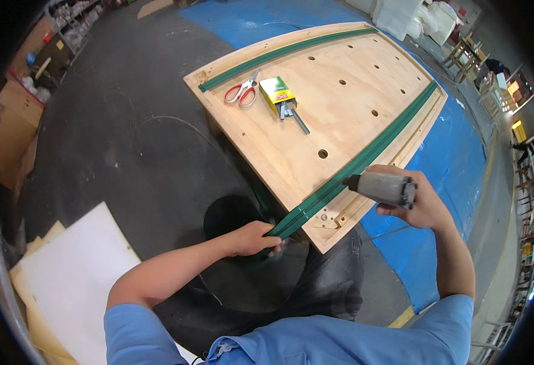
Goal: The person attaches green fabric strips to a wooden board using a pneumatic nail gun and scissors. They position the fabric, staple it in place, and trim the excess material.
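Note:
My left hand (pixel 256 238) is closed on the near end of a green webbing strap (pixel 331 190), just past the near edge of a wooden panel (pixel 291 164). The strap runs along the panel's right side to the far corner. In my right hand (pixel 428 204) is a grey staple gun (pixel 385 188), its dark nose at the strap. A second green strap (pixel 291 53) lies along the panel's far left side. Red-handled scissors (pixel 240 96) rest on the wood beside a yellow and green box (pixel 276 94), with grey staple strips (pixel 300 120) sticking out.
The panel has several round holes. Blue sheeting (pixel 455 176) covers the floor beyond it. A white foam sheet (pixel 78 280) lies at lower left, cardboard boxes (pixel 14 121) stand at far left, and a thin hose (pixel 181 120) crosses the dark floor.

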A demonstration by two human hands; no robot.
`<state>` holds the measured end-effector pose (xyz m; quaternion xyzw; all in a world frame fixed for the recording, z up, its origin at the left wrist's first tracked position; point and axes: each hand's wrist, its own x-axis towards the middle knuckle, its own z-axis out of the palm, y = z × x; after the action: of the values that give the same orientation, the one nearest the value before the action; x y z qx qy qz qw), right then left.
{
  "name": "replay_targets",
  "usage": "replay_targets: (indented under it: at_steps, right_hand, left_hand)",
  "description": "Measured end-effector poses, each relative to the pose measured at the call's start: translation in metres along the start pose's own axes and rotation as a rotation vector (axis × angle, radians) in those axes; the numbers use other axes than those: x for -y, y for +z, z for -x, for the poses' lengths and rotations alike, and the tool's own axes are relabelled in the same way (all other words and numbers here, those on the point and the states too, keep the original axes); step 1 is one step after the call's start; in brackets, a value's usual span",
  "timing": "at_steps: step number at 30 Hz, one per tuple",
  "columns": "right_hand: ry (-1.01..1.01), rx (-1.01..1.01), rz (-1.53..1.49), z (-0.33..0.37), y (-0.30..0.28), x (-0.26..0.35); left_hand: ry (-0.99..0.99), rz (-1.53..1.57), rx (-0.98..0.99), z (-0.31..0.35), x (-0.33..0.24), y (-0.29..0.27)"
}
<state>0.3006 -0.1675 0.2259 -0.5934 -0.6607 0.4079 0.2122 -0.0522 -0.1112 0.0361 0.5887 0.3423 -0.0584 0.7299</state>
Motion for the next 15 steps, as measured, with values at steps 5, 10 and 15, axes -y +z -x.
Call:
replay_targets:
  at_steps: [5,10,15]
  right_hand:
    - [-0.005,-0.325,-0.389,0.04,0.001,-0.05]
    - [0.014,-0.453,-0.482,0.048,0.018,-0.08]
    - [0.085,-0.566,-0.5,0.04,0.041,-0.092]
  left_hand:
    - [0.07,0.094,-0.081,0.026,-0.062,-0.022]
    - [0.17,0.11,-0.065,-0.032,-0.107,-0.039]
    - [0.065,0.137,0.056,-0.092,-0.1,-0.057]
